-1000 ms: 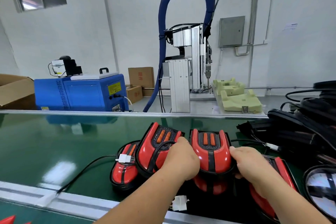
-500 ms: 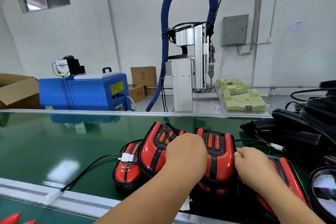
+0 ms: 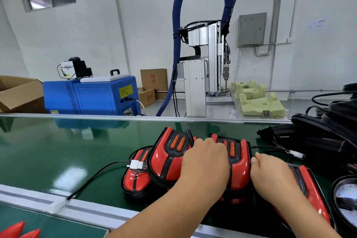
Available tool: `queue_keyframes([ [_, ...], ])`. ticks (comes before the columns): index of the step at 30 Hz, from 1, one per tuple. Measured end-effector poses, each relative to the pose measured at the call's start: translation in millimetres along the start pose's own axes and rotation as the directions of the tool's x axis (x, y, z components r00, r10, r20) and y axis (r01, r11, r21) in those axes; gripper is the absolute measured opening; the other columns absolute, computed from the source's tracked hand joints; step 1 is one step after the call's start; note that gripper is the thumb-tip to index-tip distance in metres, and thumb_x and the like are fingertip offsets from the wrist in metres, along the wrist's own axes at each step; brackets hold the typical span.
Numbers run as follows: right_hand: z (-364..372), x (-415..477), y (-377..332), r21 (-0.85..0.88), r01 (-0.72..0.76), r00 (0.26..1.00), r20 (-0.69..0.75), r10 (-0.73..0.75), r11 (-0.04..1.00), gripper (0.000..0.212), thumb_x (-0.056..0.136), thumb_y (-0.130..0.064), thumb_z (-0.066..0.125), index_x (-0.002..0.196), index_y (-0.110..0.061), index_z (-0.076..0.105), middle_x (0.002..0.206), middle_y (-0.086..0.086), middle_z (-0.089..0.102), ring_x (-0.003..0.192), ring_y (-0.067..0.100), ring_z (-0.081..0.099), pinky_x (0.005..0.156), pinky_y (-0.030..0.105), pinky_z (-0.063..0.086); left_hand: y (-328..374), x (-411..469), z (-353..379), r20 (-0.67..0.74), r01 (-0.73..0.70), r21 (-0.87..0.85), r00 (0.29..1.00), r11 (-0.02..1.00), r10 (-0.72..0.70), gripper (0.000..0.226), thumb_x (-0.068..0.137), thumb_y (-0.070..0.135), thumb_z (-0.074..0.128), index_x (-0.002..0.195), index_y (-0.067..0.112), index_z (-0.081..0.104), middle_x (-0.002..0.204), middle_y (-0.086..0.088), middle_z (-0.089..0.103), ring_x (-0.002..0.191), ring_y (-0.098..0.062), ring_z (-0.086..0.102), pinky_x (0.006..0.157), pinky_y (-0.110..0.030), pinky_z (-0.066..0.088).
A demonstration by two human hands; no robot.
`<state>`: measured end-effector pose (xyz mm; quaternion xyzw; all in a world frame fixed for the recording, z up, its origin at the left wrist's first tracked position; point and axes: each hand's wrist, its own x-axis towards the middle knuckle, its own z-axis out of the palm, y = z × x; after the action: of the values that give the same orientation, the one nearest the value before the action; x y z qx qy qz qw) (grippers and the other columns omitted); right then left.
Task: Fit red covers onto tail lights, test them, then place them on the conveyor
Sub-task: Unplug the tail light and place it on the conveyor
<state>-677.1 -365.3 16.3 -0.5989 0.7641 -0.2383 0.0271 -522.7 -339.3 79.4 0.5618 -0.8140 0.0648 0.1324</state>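
Several red-and-black tail lights lie bunched on the green conveyor belt point(image 3: 58, 152). The middle tail light point(image 3: 239, 168) shows two orange strips. My left hand point(image 3: 204, 162) lies over its left half, fingers curled down across the top. Against its right edge, my right hand point(image 3: 270, 176) grips with curled fingers. Another tail light point(image 3: 166, 158) leans just left of it, and a smaller one point(image 3: 135, 179) with a white connector point(image 3: 136, 164) and black cable sits further left. A fourth tail light point(image 3: 311, 187) is partly hidden under my right forearm.
Black housings and cables point(image 3: 318, 137) are piled at the right, with a round gauge point(image 3: 345, 197) below them. Behind the belt stand a blue machine point(image 3: 90, 96), a dispensing rig with blue hose point(image 3: 201, 83) and pale green fixtures point(image 3: 258, 102). Loose red covers point(image 3: 15, 230) lie bottom left.
The middle tail light has come down lower onto the bunch. My left hand slid from its left side up over its top. My right hand stays at its right edge.
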Motion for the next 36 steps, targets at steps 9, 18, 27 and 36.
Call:
queue_keyframes([
  [9, -2, -4, 1, -0.032, -0.035, 0.999, -0.029, 0.034, 0.999, 0.032, 0.103, -0.019, 0.032, 0.112, -0.007, 0.060, 0.116, 0.009, 0.062, 0.113, 0.027, 0.055, 0.086, 0.032, 0.038, 5, -43, -5, -0.014, -0.175, -0.040, 0.985, 0.984, 0.175, 0.024, 0.096, 0.010, 0.042, 0.117, 0.011, 0.053, 0.127, -0.005, 0.051, 0.121, -0.025, 0.038, 0.074, -0.036, 0.043],
  [18, -31, -3, 0, 0.127, -0.055, 0.988, -0.137, 0.073, 0.990, 0.033, 0.100, -0.015, 0.040, 0.117, 0.001, 0.063, 0.122, 0.020, 0.064, 0.117, 0.036, 0.055, 0.094, 0.034, 0.037, 15, -59, 0, 0.043, -0.237, -0.039, 0.970, 0.971, 0.238, 0.041, 0.073, 0.038, 0.031, 0.075, 0.044, 0.072, 0.090, 0.027, 0.070, 0.099, 0.004, 0.067, 0.046, -0.015, 0.049],
  [27, -72, -6, -66, 0.388, 0.342, 0.877, -0.459, -0.142, 0.856, 0.038, 0.086, -0.072, 0.028, 0.096, -0.052, 0.058, 0.068, 0.000, 0.064, 0.062, 0.034, 0.065, 0.035, 0.035, 0.043, -60, -73, -51, -0.243, 0.072, -0.266, 0.960, 0.961, -0.139, 0.039, 0.092, 0.021, 0.049, 0.124, 0.042, 0.054, 0.129, 0.015, 0.053, 0.120, -0.011, 0.048, 0.098, -0.033, 0.043],
  [36, -22, -115, -274, 0.556, 0.674, 0.680, -0.208, -0.703, 0.486, 0.046, 0.097, -0.038, 0.038, 0.129, -0.015, 0.062, 0.121, 0.005, 0.067, 0.111, 0.021, 0.057, 0.083, 0.026, 0.035, -172, -169, -57, -0.371, 0.497, -0.406, 0.677, 0.767, -0.635, 0.033, 0.095, 0.025, 0.046, 0.121, 0.037, 0.062, 0.116, 0.014, 0.065, 0.107, -0.008, 0.059, 0.094, -0.028, 0.047],
])
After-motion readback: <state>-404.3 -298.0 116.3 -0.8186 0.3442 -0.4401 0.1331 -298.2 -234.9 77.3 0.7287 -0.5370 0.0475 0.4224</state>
